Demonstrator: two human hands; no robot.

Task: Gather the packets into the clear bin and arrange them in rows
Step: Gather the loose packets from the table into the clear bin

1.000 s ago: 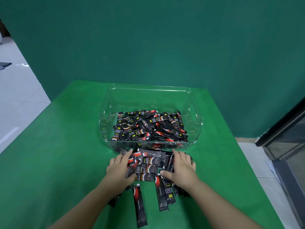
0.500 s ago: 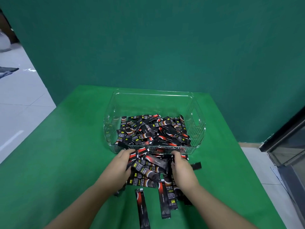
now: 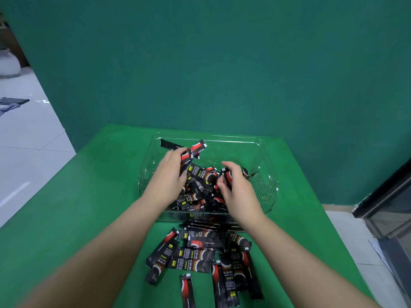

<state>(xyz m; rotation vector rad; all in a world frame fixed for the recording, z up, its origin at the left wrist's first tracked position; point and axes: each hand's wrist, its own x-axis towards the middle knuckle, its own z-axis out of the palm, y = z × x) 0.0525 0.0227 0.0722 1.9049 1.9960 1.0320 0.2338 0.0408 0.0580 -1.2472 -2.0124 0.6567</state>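
Black-and-red packets (image 3: 195, 187) lie heaped in the clear bin (image 3: 270, 185) on the green table (image 3: 93, 196); more packets lie loose (image 3: 195, 256) on the table just outside the bin's near wall. Above the heap, the left hand (image 3: 169, 174) curls around several packets, while the right hand (image 3: 236, 187) pinches one or two packets in bent fingers.

Table (image 3: 89, 207): green top, set against a green wall.
Bin (image 3: 270, 185): clear plastic, stands at the 12 o'clock end of the table.
Loose packets (image 3: 200, 258): dark with red, scattered at 6 o'clock, just beside the bin's near wall.
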